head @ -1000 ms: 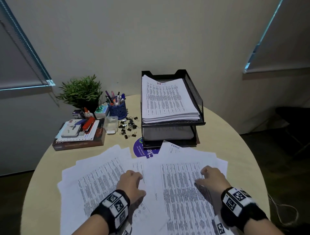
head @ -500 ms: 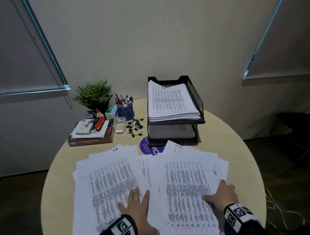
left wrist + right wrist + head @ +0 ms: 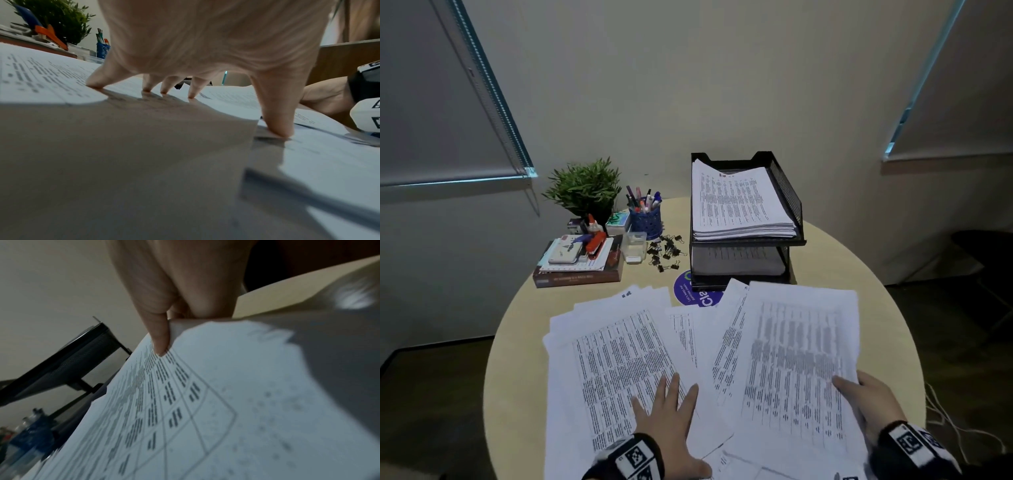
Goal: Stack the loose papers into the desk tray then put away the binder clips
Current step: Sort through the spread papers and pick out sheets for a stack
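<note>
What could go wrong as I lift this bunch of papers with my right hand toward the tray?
The right hand pinches the lifted sheets at one edge only, so they may sag or fan apart. The top tray already holds a thick stack, so added pages might slide off. The binder clips lie loose beside it and could scatter if swept.

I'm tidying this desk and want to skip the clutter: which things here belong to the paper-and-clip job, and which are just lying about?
Part of the job:
- loose papers, left hand pressing flat on them
- lifted sheet, pinched by the right hand
- desk tray
- binder clips

Just lying about:
- potted plant
- pen cup
- book stack
- stapler
- clear container
</note>
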`<state>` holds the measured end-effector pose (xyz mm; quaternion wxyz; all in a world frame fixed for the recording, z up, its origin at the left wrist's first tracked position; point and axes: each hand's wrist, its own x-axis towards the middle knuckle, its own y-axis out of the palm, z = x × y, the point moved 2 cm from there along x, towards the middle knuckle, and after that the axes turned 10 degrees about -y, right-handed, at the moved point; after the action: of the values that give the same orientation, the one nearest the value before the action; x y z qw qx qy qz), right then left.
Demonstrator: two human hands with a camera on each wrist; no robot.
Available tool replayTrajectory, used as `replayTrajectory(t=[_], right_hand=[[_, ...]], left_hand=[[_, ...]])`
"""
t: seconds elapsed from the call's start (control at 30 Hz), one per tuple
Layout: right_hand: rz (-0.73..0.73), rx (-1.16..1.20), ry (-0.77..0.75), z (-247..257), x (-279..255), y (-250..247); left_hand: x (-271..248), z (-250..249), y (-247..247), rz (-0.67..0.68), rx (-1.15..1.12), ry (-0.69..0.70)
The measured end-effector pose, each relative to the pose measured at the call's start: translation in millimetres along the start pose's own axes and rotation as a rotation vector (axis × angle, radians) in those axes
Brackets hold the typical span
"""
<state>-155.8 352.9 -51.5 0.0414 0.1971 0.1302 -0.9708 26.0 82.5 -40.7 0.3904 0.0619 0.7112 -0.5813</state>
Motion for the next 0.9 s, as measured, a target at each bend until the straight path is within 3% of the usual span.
replayTrajectory(t=[0.13, 0.3, 0.4, 0.63, 0.8, 0.9], right_hand=[[-0.048, 0.128, 0.025, -8.0, 2.9, -2.2], [0.019, -0.001, -0.065, -8.0, 3.9, 6.1], [0.059, -0.041, -0.120, -8.5, 3.1, 6.6], [0.106, 0.183, -0.071, 1.8, -13.3, -0.3], [0.164, 0.233, -0.101, 22.2, -16.3, 4.2], [0.174, 0.198, -0.102, 30.7, -15.1, 11.0]], left_hand=[[-5.3, -6.9, 1.2, 0.021, -0.026, -0.008], [-8.3, -9.8, 2.7, 0.002, -0.050, -0.023], [-7.5, -5.1, 0.0, -0.080, -0.106, -0.009], [-7.3, 8.0, -18.5, -0.138, -0.750, 0.139], [-13.9, -20.7, -23.1, -0.158, -0.597, 0.370], [-21.6, -43.3, -28.6, -0.068, -0.527, 0.426]])
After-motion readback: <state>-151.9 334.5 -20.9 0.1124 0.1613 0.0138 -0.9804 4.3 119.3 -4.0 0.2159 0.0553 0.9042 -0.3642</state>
